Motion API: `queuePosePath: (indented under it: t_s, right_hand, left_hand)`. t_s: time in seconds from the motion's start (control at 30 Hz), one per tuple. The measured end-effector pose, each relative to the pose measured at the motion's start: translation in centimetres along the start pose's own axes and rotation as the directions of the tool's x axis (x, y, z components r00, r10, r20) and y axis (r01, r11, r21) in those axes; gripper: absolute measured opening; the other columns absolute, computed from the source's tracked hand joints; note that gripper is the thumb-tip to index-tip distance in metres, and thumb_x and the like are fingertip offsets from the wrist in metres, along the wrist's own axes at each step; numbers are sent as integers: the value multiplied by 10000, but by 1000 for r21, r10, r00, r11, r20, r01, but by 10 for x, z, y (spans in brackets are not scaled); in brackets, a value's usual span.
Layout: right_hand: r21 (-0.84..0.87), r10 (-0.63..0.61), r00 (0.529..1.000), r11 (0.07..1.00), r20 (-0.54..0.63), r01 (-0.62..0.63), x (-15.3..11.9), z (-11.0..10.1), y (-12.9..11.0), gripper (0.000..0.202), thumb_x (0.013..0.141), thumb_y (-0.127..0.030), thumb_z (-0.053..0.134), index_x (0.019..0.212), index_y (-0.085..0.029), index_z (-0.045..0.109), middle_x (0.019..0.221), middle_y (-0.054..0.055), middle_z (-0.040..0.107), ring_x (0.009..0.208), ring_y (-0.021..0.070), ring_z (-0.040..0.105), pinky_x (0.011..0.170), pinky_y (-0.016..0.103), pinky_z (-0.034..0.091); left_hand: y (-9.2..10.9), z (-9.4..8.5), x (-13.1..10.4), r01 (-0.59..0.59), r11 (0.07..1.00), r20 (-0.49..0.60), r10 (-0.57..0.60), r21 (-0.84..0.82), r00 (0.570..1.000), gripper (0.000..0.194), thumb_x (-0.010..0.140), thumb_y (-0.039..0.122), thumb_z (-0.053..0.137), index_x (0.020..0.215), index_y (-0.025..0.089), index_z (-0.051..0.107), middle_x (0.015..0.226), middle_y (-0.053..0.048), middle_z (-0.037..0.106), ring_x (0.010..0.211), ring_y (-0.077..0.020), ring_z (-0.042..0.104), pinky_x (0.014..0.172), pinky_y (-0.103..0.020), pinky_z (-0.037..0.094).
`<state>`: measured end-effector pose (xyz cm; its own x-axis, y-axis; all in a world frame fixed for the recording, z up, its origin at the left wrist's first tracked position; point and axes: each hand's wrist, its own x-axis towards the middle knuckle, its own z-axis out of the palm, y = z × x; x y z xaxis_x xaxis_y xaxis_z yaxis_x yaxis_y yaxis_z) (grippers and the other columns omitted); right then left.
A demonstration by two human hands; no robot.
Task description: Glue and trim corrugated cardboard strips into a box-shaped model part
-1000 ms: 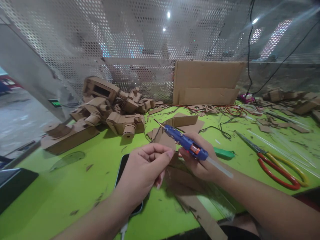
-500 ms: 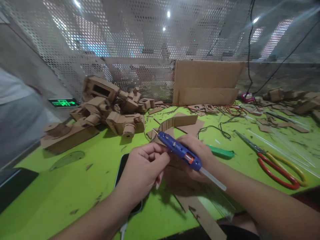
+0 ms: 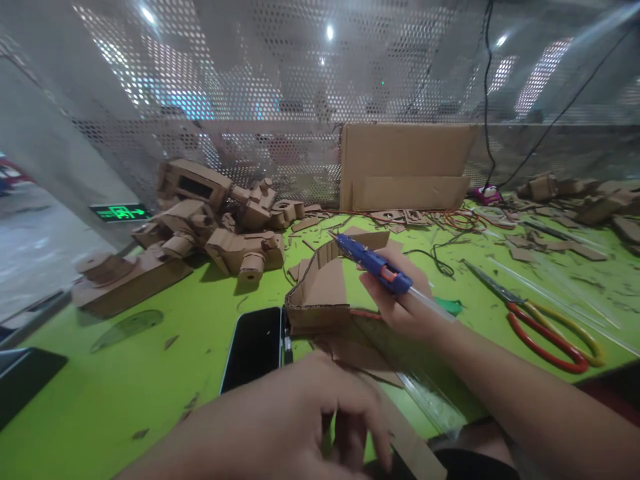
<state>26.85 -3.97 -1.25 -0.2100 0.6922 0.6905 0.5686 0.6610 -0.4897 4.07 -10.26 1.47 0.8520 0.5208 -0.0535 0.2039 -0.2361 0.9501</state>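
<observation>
My right hand (image 3: 400, 293) is wrapped around a blue hot glue gun (image 3: 373, 262), its nozzle pointing up and left and a clear glue stick (image 3: 433, 304) out of its back. Under the nozzle stands a curved cardboard piece (image 3: 320, 313) with a bent side wall. Nearer to me, my left hand (image 3: 320, 420) hangs with loosely bent fingers apart and nothing visible in them. It is beside a long cardboard strip (image 3: 413, 437), and I cannot tell whether it touches it. A phone (image 3: 253, 350) lies left of the cardboard piece.
Assembled cardboard parts (image 3: 200, 220) are piled at the back left. Scissors (image 3: 530, 313) with red and yellow handles lie on the right. A green tool (image 3: 449, 306) shows partly behind my right forearm. A cardboard box (image 3: 407, 163) leans on the perforated screen. Scraps litter the green table (image 3: 200, 373).
My left hand has left the cardboard piece and come down toward me. My right hand has moved the glue gun slightly up and right. A person at the left is out of view.
</observation>
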Motion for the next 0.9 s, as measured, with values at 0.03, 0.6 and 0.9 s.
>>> queuePosePath:
  t_s: [0.03,0.6,0.9]
  right_hand:
    - [-5,5,1000,1000,5,-5,0,1,0,109,1007,-305,629,1066,-214,615,895,44,665,763,196,606,691,320,448]
    - [13,221,963,974,152,-225,7,14,11,252,1060,-455,536,931,-239,537,859,32,634,765,208,581,718,332,432]
    - [117,284,936,943,207,-312,-5,29,34,310,1049,-523,540,1086,-234,650,924,55,702,821,249,666,733,380,551]
  left_hand:
    - [0,-1,2,-3,999,-40,5,44,999,160,832,347,817,947,237,840,773,-31,771,609,-142,637,556,-235,479]
    - [-28,-52,28,596,753,-759,-207,280,618,372,954,406,493,1060,208,790,1046,-69,812,917,-307,749,779,-372,539]
    - [-35,-53,30,375,926,-795,-258,-41,549,347,865,447,697,1108,228,812,1261,-103,777,1190,-380,675,1020,-475,485]
